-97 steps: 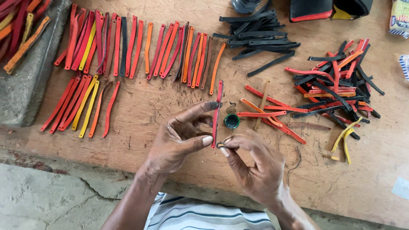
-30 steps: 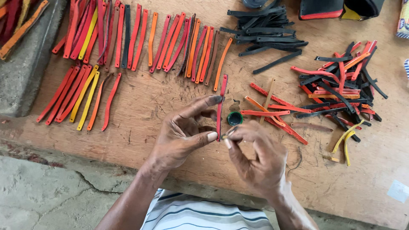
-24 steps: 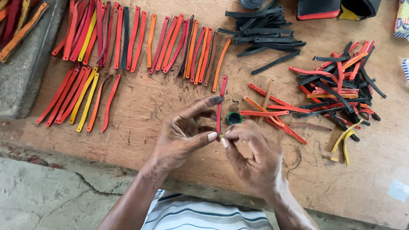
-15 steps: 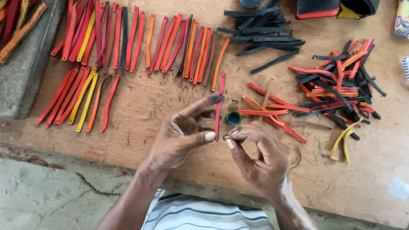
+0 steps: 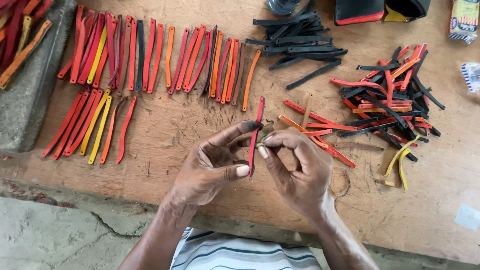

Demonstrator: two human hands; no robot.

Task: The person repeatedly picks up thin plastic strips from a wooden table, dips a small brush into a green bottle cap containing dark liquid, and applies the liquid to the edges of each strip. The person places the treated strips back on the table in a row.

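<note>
My left hand (image 5: 212,165) holds a thin red strip with a dark edge (image 5: 257,125) upright between thumb and forefinger, above the wooden board (image 5: 170,135). My right hand (image 5: 297,167) is right beside it, its fingertips pinched on a small thin tool whose tip touches the strip's middle. The tool is mostly hidden by the fingers. A small dark green pot seen earlier is hidden behind my right hand.
Rows of red, orange and yellow strips (image 5: 150,55) lie side by side at the upper left, with a shorter row (image 5: 90,127) below. A pile of black strips (image 5: 300,45) lies at the top; a mixed heap (image 5: 390,97) at right. A stone block (image 5: 25,85) stands at left.
Both hands have stayed at the same place on the board. My right hand's fingers have shifted along the strip and now cover the small green pot.
</note>
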